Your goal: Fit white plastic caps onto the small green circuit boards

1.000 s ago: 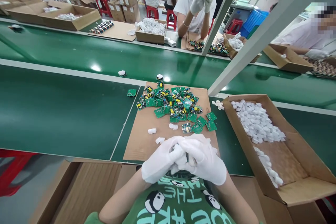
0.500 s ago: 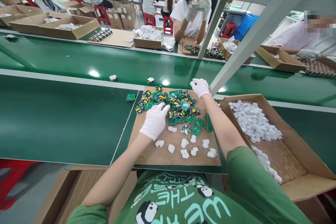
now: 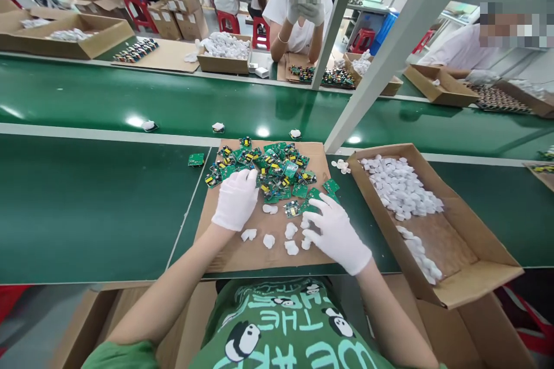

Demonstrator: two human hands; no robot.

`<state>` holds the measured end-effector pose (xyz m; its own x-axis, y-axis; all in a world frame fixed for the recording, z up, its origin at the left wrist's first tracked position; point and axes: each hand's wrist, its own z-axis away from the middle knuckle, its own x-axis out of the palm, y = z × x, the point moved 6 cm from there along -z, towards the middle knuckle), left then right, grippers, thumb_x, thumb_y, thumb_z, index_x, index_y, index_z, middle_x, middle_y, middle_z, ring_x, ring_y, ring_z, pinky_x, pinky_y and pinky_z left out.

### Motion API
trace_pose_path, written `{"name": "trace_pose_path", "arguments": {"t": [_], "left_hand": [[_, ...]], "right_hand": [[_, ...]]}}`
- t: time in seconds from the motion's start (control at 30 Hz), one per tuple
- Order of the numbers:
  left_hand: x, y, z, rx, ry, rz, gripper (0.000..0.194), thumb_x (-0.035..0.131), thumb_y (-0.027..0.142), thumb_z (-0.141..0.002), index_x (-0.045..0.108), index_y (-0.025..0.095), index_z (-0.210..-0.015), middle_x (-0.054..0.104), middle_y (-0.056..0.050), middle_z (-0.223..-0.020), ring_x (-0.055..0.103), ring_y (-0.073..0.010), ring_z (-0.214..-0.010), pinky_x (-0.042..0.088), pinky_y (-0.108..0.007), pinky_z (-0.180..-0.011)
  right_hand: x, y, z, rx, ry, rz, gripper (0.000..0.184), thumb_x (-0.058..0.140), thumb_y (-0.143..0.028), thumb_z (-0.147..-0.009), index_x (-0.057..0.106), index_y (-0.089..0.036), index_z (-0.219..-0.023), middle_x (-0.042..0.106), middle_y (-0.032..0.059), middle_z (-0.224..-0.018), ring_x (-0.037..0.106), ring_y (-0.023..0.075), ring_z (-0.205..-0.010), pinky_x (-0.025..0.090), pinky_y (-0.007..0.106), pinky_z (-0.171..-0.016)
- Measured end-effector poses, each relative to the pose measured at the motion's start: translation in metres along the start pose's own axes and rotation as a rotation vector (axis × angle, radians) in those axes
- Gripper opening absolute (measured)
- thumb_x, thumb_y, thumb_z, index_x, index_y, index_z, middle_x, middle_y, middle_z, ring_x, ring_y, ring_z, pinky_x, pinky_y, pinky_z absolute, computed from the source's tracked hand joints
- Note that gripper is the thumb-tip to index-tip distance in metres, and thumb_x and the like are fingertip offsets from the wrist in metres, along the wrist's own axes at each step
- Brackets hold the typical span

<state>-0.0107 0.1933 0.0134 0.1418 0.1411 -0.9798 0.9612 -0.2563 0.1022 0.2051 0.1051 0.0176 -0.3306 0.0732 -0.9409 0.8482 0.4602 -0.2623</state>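
A heap of green circuit boards (image 3: pixel 277 164) with yellow and black components lies on a flat cardboard sheet (image 3: pixel 234 256). My left hand (image 3: pixel 237 199), in a white glove, is at the heap's left edge. Its fingers are drawn together; whatever is between the fingertips is hidden. My right hand (image 3: pixel 335 230), also gloved, hovers over the sheet's right side with fingers spread, seemingly holding nothing. Beneath and beside it lie small white pieces (image 3: pixel 291 230), some covered by the hand. A single board (image 3: pixel 292 209) lies component side up close to its fingertips.
A cardboard box (image 3: pixel 471 248) of white pieces stands at right, beside a slanting grey post (image 3: pixel 389 63). Three boards topped with white pieces, one a white-topped board (image 3: pixel 295 134), sit on the green belt (image 3: pixel 182 95). A lone board (image 3: pixel 196 159) lies left. Co-workers sit opposite.
My right hand has come back from the belt to the white pieces. A third white-topped board now shows on the belt. My left fingers have drawn together, and the view has shifted.
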Motion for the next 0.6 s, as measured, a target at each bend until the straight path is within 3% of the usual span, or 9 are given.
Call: {"name": "trace_pose_path", "arguments": {"t": [0.13,0.27,0.4,0.53,0.6], "left_hand": [[-0.031,-0.002,0.027,-0.075,0.257,0.144,0.041,0.055,0.027,-0.092,0.055,0.014,-0.131,0.063,-0.016,-0.127,0.059,-0.0311,-0.119,0.048,-0.043,-0.098],[-0.050,0.011,0.061,-0.095,0.475,0.332,0.040,0.064,0.029,-0.088,0.056,0.017,-0.126,0.067,-0.014,-0.120,0.064,-0.0279,-0.114,0.052,-0.043,-0.097],[-0.052,0.026,0.084,-0.126,0.476,0.469,0.043,0.067,0.028,-0.086,0.055,0.019,-0.126,0.067,-0.013,-0.120,0.066,-0.0257,-0.110,0.057,-0.041,-0.092],[-0.050,0.029,0.098,-0.234,0.386,0.661,0.042,0.068,0.026,-0.082,0.059,0.020,-0.123,0.068,-0.011,-0.119,0.068,-0.0239,-0.102,0.058,-0.040,-0.090],[-0.044,0.030,0.100,-0.280,0.281,0.813,0.044,0.069,0.027,-0.081,0.060,0.020,-0.124,0.068,-0.010,-0.118,0.068,-0.0238,-0.102,0.057,-0.040,-0.089]], "right_hand": [[0.017,-0.002,0.004,0.110,-0.061,0.092,0.019,0.069,-0.018,-0.080,0.073,-0.020,-0.098,0.064,0.0126,-0.125,0.049,0.0364,-0.127,0.046,0.052,-0.100],[0.020,-0.009,-0.011,0.149,-0.140,0.126,0.011,0.069,-0.012,-0.077,0.072,-0.015,-0.088,0.067,0.0173,-0.107,0.058,0.0348,-0.104,0.052,0.046,-0.081],[0.015,-0.015,-0.014,0.134,-0.141,0.069,0.007,0.069,-0.006,-0.074,0.067,-0.013,-0.076,0.067,0.0181,-0.092,0.060,0.0327,-0.092,0.051,0.042,-0.073],[0.004,-0.013,-0.006,0.145,-0.095,-0.051,0.005,0.061,-0.014,-0.088,0.066,-0.015,-0.088,0.069,0.0114,-0.096,0.063,0.0253,-0.093,0.054,0.038,-0.080],[-0.005,-0.008,0.001,0.227,-0.042,-0.295,0.011,0.056,-0.022,-0.095,0.064,-0.017,-0.100,0.070,0.0076,-0.100,0.067,0.0198,-0.090,0.056,0.034,-0.079]]}}
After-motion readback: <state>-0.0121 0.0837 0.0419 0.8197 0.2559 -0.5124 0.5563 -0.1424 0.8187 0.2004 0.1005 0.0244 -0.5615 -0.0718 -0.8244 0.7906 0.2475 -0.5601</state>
